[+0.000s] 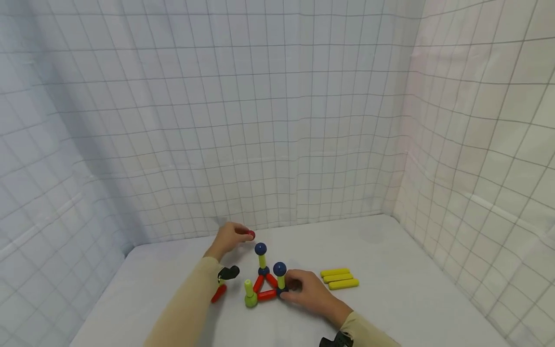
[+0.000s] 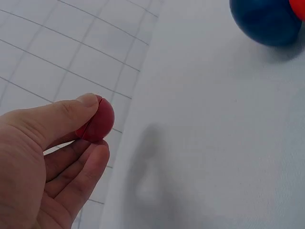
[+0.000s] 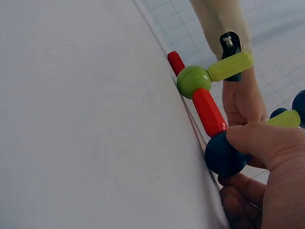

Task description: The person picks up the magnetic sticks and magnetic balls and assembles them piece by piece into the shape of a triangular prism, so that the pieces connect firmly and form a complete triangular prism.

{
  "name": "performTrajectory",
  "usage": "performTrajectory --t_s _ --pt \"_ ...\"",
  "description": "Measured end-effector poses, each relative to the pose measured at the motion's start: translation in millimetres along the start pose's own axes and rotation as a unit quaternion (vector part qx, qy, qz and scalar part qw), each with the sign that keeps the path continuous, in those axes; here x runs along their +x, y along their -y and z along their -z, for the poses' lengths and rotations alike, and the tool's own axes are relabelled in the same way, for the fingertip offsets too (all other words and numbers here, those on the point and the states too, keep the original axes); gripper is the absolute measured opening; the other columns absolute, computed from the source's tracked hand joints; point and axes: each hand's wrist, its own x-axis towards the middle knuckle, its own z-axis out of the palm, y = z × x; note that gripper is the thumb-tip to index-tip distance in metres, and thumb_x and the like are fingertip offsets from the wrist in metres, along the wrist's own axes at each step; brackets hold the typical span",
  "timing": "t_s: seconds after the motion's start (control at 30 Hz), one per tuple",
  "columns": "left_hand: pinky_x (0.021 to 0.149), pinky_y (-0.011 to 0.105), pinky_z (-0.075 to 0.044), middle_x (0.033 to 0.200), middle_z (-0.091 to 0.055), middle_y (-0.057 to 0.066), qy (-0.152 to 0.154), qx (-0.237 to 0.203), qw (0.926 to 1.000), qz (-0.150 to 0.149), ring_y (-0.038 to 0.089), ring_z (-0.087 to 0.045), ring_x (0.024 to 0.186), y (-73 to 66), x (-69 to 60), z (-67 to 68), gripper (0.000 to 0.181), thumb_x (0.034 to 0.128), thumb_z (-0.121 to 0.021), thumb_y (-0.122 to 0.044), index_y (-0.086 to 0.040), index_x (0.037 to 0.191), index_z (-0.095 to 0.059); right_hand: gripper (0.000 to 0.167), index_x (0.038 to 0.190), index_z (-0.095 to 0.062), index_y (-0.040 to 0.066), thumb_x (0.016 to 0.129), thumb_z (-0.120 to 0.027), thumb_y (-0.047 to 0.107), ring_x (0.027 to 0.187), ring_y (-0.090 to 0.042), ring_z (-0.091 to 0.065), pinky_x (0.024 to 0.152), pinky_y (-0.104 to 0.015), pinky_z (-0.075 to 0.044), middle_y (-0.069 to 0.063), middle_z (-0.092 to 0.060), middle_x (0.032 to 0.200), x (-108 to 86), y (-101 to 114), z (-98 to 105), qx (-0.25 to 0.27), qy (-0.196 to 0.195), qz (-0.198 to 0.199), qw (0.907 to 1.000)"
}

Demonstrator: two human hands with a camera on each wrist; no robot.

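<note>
In the head view my left hand point(image 1: 227, 238) pinches a small red ball point(image 2: 104, 121) between thumb and fingers, above the far side of the table. My right hand point(image 1: 311, 293) grips a dark blue ball point(image 3: 223, 155) at the right corner of a triangular frame. Red rods point(image 1: 266, 295) join that ball to a green ball point(image 1: 250, 300) and a far blue ball point(image 1: 263, 271). A yellow-green rod stands up from each corner. Blue balls point(image 1: 260, 248) top the far and right rods, while the green corner's rod point(image 1: 248, 288) has a bare top end.
Three yellow rods point(image 1: 338, 278) lie side by side right of my right hand. Left of the frame, a loose red rod point(image 1: 218, 293) lies near my left sleeve, partly hidden. White grid-patterned sheets point(image 1: 260, 120) hang behind and beside the white table point(image 1: 390, 289).
</note>
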Motion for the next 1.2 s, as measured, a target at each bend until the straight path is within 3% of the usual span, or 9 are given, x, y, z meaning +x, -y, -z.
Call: performTrajectory --t_s 0.13,0.3,0.5,0.8,1.03,1.2 --pt "0.103 0.059 -0.053 0.117 -0.078 0.011 -0.024 -0.063 0.9976 -0.015 0.034 -0.068 0.113 -7.3 -13.8 12.4 0.042 0.0945 -0.087 -0.029 -0.003 0.126 -0.078 0.018 0.109 -0.072 0.029 0.098 -0.083 0.036 0.089 -0.008 -0.062 0.081 -0.028 -0.056 0.014 -0.067 0.099 -1.0 -2 1 0.001 -0.003 0.005 1.0000" --pt "0.107 0.058 -0.051 0.118 -0.078 0.010 -0.040 -0.130 0.9899 -0.040 0.033 -0.069 0.117 -17.1 -45.3 29.1 0.039 0.0956 -0.086 -0.026 -0.004 0.127 -0.077 0.018 0.109 -0.072 0.028 0.097 -0.083 0.036 0.089 -0.008 -0.062 0.080 -0.028 -0.056 0.013 -0.067 0.098 -2.1 -2 2 -0.001 -0.006 0.010 0.9999" --pt "0.106 0.051 -0.055 0.121 -0.078 0.008 -0.043 -0.162 0.9846 -0.048 0.028 -0.072 0.115 -24.0 -89.7 40.8 0.041 0.0964 -0.086 -0.024 -0.004 0.131 -0.076 0.018 0.109 -0.072 0.028 0.098 -0.083 0.037 0.090 -0.008 -0.062 0.081 -0.028 -0.056 0.014 -0.067 0.098 -3.2 -3 1 0.002 0.001 0.002 1.0000" --pt "0.097 0.036 -0.060 0.118 -0.078 0.010 -0.062 -0.178 0.9790 -0.076 0.029 -0.075 0.112 -39.3 -133.8 46.5 0.034 0.0965 -0.086 -0.018 -0.004 0.126 -0.077 0.016 0.106 -0.071 0.027 0.097 -0.083 0.034 0.088 -0.009 -0.062 0.080 -0.029 -0.055 0.012 -0.066 0.096 -1.4 -1 1 0.001 -0.005 0.009 0.9999" --pt "0.091 0.034 -0.062 0.110 -0.078 0.005 -0.033 -0.156 0.9839 -0.081 0.024 -0.077 0.102 -37.5 -147.9 34.4 0.025 0.0932 -0.088 -0.015 -0.008 0.115 -0.079 0.016 0.106 -0.072 0.026 0.097 -0.084 0.033 0.089 -0.010 -0.062 0.080 -0.029 -0.055 0.012 -0.067 0.096 -1.3 4 1 -0.002 -0.006 0.000 1.0000" --pt "0.088 0.033 -0.063 0.107 -0.079 0.005 0.014 -0.150 0.9833 -0.103 0.024 -0.077 0.099 -32.3 -150.9 30.4 0.024 0.0935 -0.088 -0.017 -0.007 0.113 -0.079 0.017 0.106 -0.072 0.026 0.097 -0.083 0.034 0.088 -0.010 -0.062 0.079 -0.029 -0.055 0.012 -0.067 0.096 -2.2 6 -1 0.001 -0.007 0.000 1.0000"
